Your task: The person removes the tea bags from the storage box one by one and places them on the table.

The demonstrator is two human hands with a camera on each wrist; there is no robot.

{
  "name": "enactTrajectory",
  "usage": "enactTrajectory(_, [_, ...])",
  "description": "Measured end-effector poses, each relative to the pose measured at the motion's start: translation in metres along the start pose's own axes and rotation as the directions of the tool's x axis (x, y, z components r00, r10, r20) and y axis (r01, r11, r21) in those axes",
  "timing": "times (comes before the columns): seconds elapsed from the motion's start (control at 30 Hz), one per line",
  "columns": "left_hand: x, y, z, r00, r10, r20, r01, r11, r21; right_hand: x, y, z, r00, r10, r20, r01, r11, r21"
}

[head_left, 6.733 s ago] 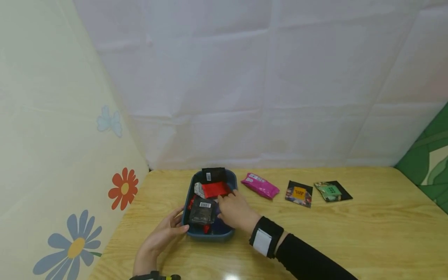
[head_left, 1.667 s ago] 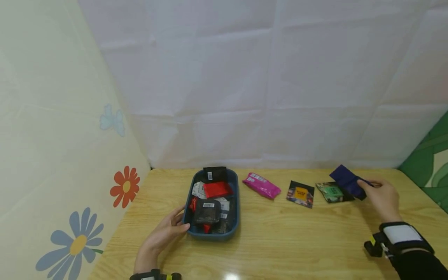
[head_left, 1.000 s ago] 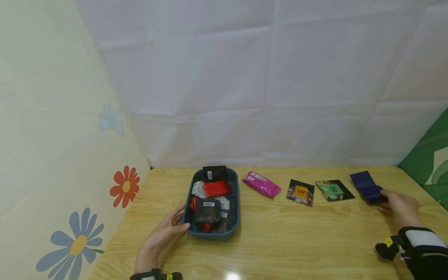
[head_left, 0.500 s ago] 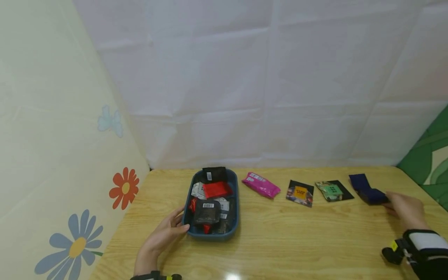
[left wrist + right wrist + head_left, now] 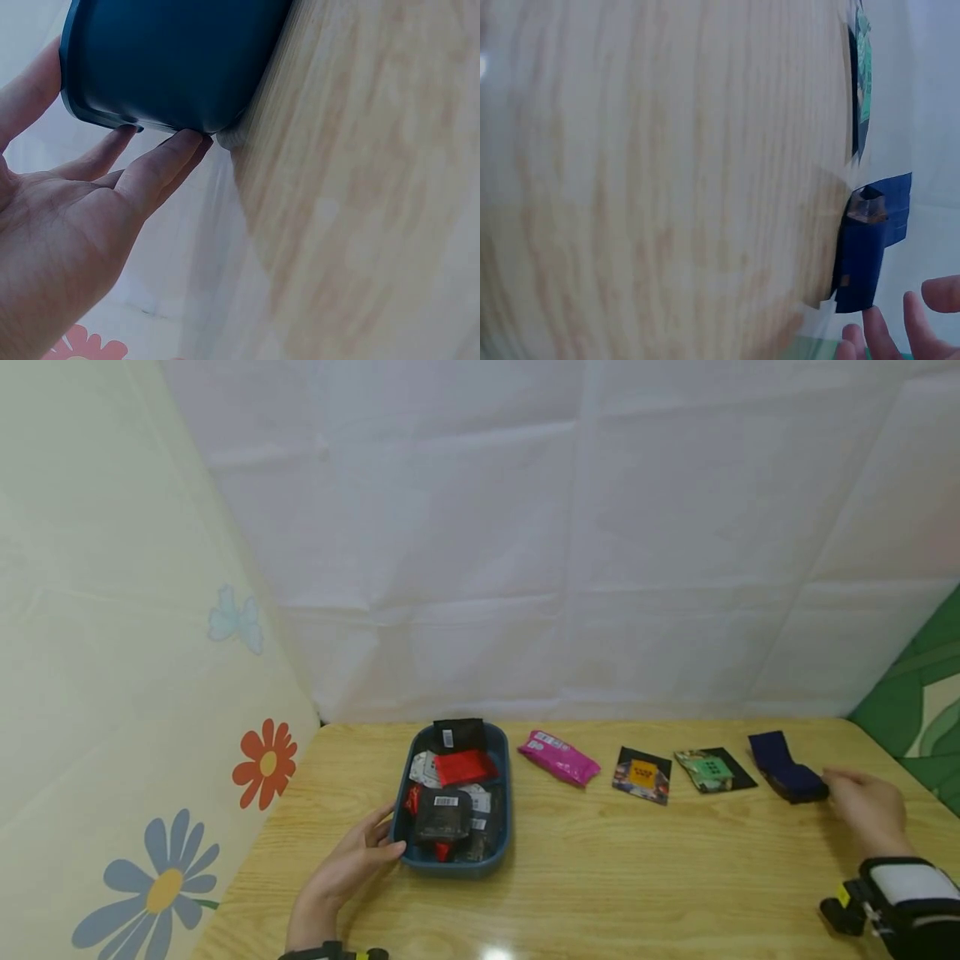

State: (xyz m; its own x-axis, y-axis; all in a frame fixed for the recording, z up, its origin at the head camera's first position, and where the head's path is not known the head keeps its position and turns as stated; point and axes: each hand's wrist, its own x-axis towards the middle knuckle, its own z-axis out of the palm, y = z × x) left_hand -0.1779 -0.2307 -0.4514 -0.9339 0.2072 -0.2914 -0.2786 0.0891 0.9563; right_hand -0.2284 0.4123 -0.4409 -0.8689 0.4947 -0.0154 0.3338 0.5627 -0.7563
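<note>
My left hand [image 5: 356, 860] steadies a blue plastic bin [image 5: 491, 860], thumb at its front left corner, fingers along its side. In the left wrist view those fingers lie fairly straight against the wall of the bin [image 5: 180, 60]. Inside are black packets [image 5: 442, 818], a red packet [image 5: 465, 766] and whitish ones. At the row's right end lies a dark blue folded packet [image 5: 783, 768], one flap raised. My right hand [image 5: 866, 810] is beside it; in the right wrist view its fingers are spread, one tip right at the edge of the blue packet [image 5: 861, 262].
A magenta packet [image 5: 558, 757], a black packet with an orange label [image 5: 642, 774] and one with a green label [image 5: 714, 769] lie in a row right of the bin on the wooden table [image 5: 637, 877]. A white sheet [image 5: 525, 568] hangs behind.
My right hand has left the bin, carried the dark blue packet right past the green-labelled one, set it down and loosened its fingers. The left hand has stayed at the bin.
</note>
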Motion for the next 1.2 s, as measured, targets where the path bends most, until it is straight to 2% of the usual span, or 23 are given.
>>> enactTrajectory(0.1, [0.0, 0.0, 0.0, 1.0, 0.004, 0.011, -0.004, 1.0, -0.009, -0.003, -0.006, 0.003, 0.997, -0.072, -0.014, 0.072, 0.997, -0.04])
enactTrajectory(0.23, [0.001, -0.001, -0.001, 0.999, 0.022, 0.031, -0.021, 1.0, -0.021, -0.007, -0.017, 0.01, 0.992, -0.123, -0.005, 0.122, 0.989, -0.08])
enactTrajectory(0.4, [0.001, -0.001, -0.001, 1.0, 0.015, 0.011, -0.015, 1.0, -0.013, -0.012, -0.034, 0.023, 0.979, -0.201, 0.03, 0.203, 0.972, -0.116])
enactTrajectory(0.67, [0.0, 0.0, -0.001, 1.0, 0.0, -0.016, 0.0, 1.0, 0.002, -0.026, -0.071, 0.05, 0.911, -0.405, 0.083, 0.412, 0.904, -0.114])
enactTrajectory(0.87, [0.0, 0.002, -0.001, 0.999, -0.015, -0.043, 0.015, 1.0, 0.021, -0.038, -0.09, 0.067, 0.875, -0.469, 0.12, 0.482, 0.867, -0.125])
enactTrajectory(1.0, [0.002, 0.001, 0.0, 0.999, -0.011, -0.035, 0.011, 1.0, 0.013, -0.046, -0.099, 0.076, 0.852, -0.502, 0.15, 0.52, 0.845, -0.127])
enactTrajectory(1.2, [0.001, -0.001, 0.001, 1.0, 0.006, -0.028, -0.006, 1.0, 0.005, -0.064, -0.117, 0.087, 0.792, -0.581, 0.186, 0.605, 0.789, -0.108])
